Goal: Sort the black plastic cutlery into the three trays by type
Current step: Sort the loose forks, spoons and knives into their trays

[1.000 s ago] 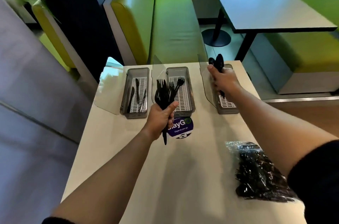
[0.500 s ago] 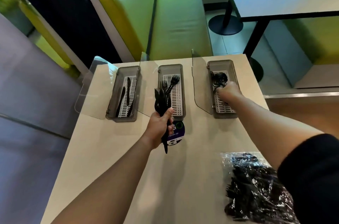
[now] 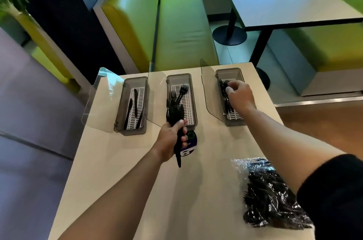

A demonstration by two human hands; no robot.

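Observation:
Three grey trays with white slotted liners stand in a row at the table's far end. The left tray (image 3: 119,110) holds a few black knives (image 3: 135,104). The middle tray (image 3: 194,106) holds forks (image 3: 183,89). The right tray (image 3: 229,71) holds black spoons (image 3: 224,90). My left hand (image 3: 170,139) is shut on a bundle of black cutlery (image 3: 174,112), held upright in front of the middle tray. My right hand (image 3: 238,95) hovers over the right tray, its fingers loosely curled just above the spoons.
A clear plastic bag of black cutlery (image 3: 271,194) lies on the beige table (image 3: 117,161) at the near right. A round purple sticker (image 3: 191,141) sits under my left hand. Each tray's clear lid (image 3: 98,100) stands open on its left. Green benches and another table are beyond.
My right hand brought the spoons down from above the right tray into it, and they now lie there. My left hand kept its bundle in place.

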